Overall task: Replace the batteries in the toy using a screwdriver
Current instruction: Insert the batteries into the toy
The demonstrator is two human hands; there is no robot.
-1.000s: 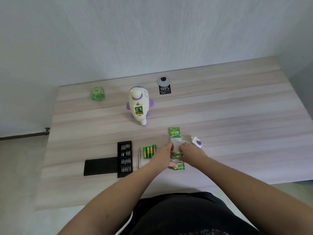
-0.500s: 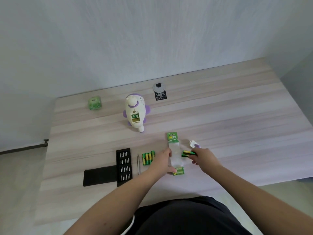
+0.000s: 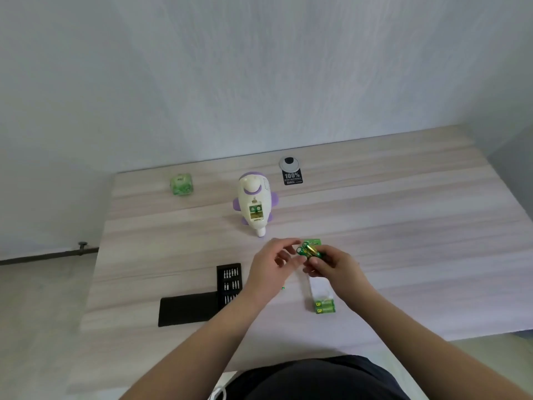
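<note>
Head view had both hands up over the middle of the wooden desk (image 3: 403, 226). Right hand (image 3: 336, 268) had its fingers curled round a couple of green and gold batteries (image 3: 308, 250), pinching them just above the desk. Left hand (image 3: 269, 265) sat right beside it, fingers loosely spread and relaxed, holding nothing, with the fingertips close to the batteries. Couldn't tell if they actually touched.

Toy (image 3: 255, 204), a white rocket-looking thing with purple bits, lay on its back further away on the desk, well apart from the hands. Its battery slot faced up, uncovered, with green battery ends showing inside.

Below the right hand lay the battery pack (image 3: 323, 298), mostly clear plastic with a green end near the desk's front edge. Black bit set (image 3: 229, 280) was lying open to the left of the left wrist, its black lid (image 3: 187, 310) stretched out beside it. Small green cube (image 3: 181, 184) sat far left at the back, and a black tag (image 3: 292, 178) lay behind the toy.
</note>
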